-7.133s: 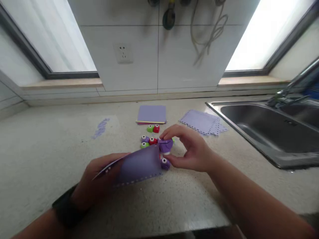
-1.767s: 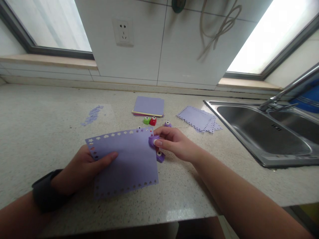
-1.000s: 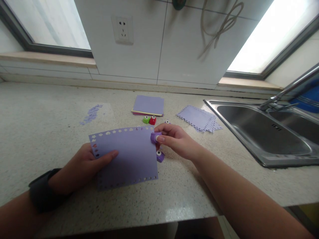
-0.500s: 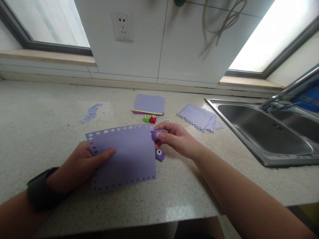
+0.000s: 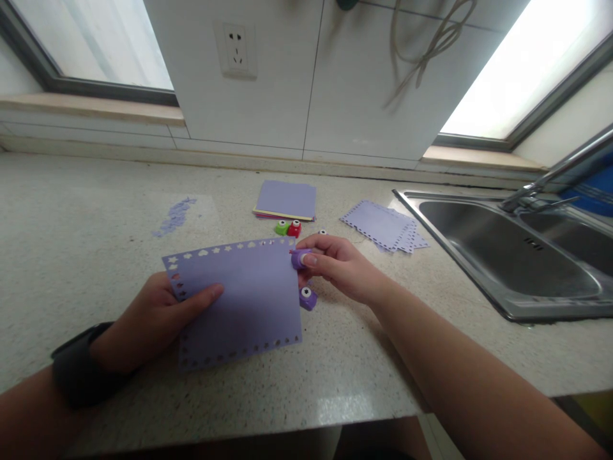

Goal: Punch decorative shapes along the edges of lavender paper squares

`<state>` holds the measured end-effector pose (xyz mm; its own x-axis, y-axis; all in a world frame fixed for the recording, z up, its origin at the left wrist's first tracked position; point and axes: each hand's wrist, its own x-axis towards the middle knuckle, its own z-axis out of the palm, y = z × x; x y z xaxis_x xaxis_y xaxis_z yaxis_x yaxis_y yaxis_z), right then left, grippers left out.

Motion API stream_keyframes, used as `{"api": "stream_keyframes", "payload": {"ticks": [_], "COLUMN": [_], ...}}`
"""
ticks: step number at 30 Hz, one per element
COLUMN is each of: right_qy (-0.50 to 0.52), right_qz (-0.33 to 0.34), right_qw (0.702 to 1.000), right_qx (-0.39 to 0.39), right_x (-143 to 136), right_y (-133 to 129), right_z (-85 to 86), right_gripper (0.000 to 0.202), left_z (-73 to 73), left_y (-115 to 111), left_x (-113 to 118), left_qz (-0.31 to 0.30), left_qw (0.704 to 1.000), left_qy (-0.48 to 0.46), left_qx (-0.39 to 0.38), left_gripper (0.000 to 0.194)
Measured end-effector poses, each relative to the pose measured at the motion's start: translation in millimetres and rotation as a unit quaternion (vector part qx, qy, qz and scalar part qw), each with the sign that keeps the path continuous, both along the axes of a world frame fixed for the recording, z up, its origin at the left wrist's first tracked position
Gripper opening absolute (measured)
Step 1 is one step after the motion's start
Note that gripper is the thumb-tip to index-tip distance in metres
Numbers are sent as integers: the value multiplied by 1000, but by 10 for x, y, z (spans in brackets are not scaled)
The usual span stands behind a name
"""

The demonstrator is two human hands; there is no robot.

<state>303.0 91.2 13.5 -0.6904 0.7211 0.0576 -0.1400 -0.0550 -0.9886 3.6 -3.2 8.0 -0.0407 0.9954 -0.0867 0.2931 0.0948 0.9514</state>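
Observation:
A purple paper sheet (image 5: 249, 297) with small shapes punched along its top, left and bottom edges is pinched in my left hand (image 5: 163, 313), the thumb on top and the fingers behind. My right hand (image 5: 340, 265) grips a purple craft punch (image 5: 299, 259) at the sheet's upper right edge, with the thumb by its white button. Another purple punch (image 5: 307, 298) lies on the counter just below that hand. Green (image 5: 282, 227) and red (image 5: 294, 229) punches sit side by side beyond the sheet. One more white button shows behind my right fingers.
Stacked coloured paper (image 5: 287, 200) lies near the wall. Punched purple sheets (image 5: 380, 225) are fanned beside the steel sink (image 5: 502, 249) on the right. Small purple cutouts (image 5: 176, 216) are heaped at the left on the speckled counter (image 5: 71, 236).
The sheet has tilted very slightly, its lower edge shifting a little up and to the right. Both hands keep their hold and have barely moved.

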Motion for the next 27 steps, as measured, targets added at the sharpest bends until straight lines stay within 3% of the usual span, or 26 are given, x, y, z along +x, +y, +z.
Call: {"api": "stream_keyframes", "payload": {"ticks": [17, 27], "right_qy": [7, -4], "right_qz": [4, 0], "right_qw": [1000, 1000], "right_qx": [-1, 2], "right_x": [-3, -6], "right_y": [9, 13], "right_z": [-27, -36], "right_gripper": [23, 25], "left_z": [1, -9], "left_y": [2, 17], "left_x": [21, 5], "left_qz": [-2, -18], "left_qw": [1000, 999], "left_qy": [-11, 28], "left_qx": [2, 11], "left_gripper": [24, 30]}}
